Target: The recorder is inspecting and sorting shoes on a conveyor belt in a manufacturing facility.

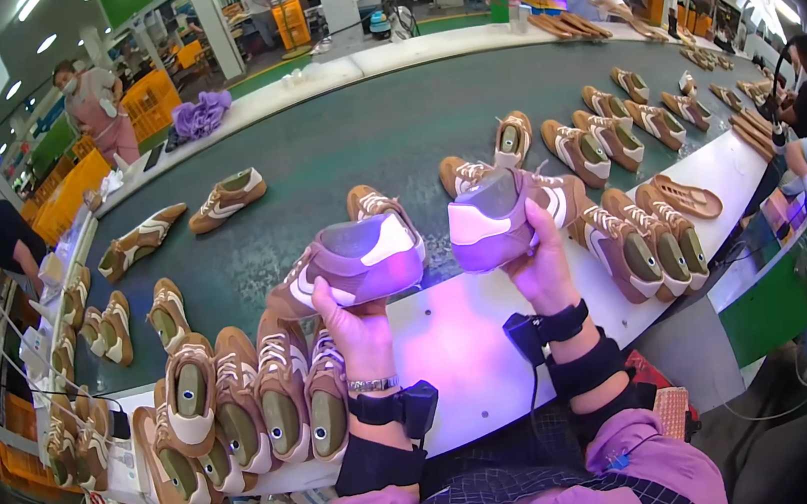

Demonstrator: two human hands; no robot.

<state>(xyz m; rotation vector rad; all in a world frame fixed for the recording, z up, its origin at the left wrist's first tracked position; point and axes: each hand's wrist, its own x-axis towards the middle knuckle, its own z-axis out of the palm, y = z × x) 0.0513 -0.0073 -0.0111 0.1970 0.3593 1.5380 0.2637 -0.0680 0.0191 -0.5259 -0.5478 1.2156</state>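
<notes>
My left hand point(361, 330) grips a brown sneaker point(357, 270) with a white heel patch and a white side stripe. My right hand point(545, 275) is closed round a second brown sneaker point(489, 229), its heel turned toward the first. Both are lifted side by side over the front edge of the green conveyor belt point(311, 153), above a brightly lit white board point(465, 345). Just behind them are more brown sneakers, partly hidden. Left of my left hand several sneakers point(278, 393) stand packed in a row. Right of my right hand stands another tight group of sneakers point(630, 249).
More sneakers point(228, 199) are scattered along the belt. A brown insole point(689, 197) lies on the right ledge. Purple cloth point(200, 116) lies on the far ledge. Co-workers are at the left, far right and right edges. Orange crates point(151, 107) stand behind the line.
</notes>
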